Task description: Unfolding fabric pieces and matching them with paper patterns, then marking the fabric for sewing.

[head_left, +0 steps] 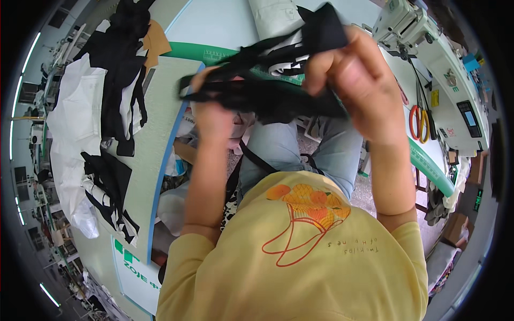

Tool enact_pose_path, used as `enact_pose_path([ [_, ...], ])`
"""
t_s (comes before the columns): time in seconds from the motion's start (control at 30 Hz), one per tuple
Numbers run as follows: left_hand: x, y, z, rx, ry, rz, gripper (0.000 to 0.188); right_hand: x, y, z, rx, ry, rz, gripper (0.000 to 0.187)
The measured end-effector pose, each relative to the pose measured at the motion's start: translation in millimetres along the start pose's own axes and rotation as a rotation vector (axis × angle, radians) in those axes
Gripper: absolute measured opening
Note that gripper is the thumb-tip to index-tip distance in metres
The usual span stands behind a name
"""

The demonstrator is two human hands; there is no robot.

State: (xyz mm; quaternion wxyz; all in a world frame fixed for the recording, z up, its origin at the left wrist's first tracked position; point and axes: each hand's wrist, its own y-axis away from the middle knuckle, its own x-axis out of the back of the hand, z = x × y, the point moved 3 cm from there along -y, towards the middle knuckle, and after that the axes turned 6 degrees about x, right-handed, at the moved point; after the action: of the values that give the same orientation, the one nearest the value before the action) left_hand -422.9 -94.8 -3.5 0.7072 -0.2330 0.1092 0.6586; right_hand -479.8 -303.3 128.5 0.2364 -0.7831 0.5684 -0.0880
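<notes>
around ten o'clock, white cloth (pixel 77 115) and dark pieces (pixel 119 80) lie on a pale table (pixel 156 107) with a blue edge. at eleven o'clock the left hand (pixel 213 115) is closed on the left end of a black cloth (pixel 267 97), its fingers too blurred to make out singly. the black cloth hangs at twelve o'clock, in the air between both hands. between one and two o'clock the right hand (pixel 358 80) pinches its upper right part. between two and three o'clock, scissors (pixel 425 127) with red and yellow handles lie beside a white sewing machine (pixel 447 75).
</notes>
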Motion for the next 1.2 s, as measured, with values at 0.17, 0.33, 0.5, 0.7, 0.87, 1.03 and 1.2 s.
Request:
enact_pose_path([
  [0.17, 111.9, 26.9, -22.2, 0.43, -0.431, 0.214, 0.033, 82.5, 32.2, 34.5, -0.299, 0.277, 0.148, 0.037],
  [0.33, 229.8, 88.3, -124.1, 0.996, -0.139, 0.537, 0.011, 153.4, 74.8, 79.9, -0.367, 0.525, 0.364, 0.026],
  [0.5, 252.1, 37.6, -111.1, 0.713, -0.862, 0.631, 0.035, 171.3, 86.7, 94.5, -0.257, 0.848, 0.448, 0.013],
  [0.7, 44.9, -41.9, -38.0, 1.016, -1.347, -0.354, 0.047, 159.8, 78.8, 82.7, -0.13, 1.055, 0.31, 0.008],
  [0.87, -75.9, -111.8, 11.8, 0.242, -1.246, -0.216, 0.055, 160.8, 74.7, 80.3, -0.09, 1.053, 0.308, 0.008],
  [1.03, -122.3, -126.0, -58.1, 0.038, -1.668, -0.378, 0.097, 160.9, 77.1, 81.0, -0.062, 1.047, 0.284, 0.009],
  [1.2, -107.0, -119.3, -72.9, -0.171, -1.563, -0.358, 0.081, 156.8, 77.7, 79.3, -0.086, 1.07, 0.321, 0.009],
])
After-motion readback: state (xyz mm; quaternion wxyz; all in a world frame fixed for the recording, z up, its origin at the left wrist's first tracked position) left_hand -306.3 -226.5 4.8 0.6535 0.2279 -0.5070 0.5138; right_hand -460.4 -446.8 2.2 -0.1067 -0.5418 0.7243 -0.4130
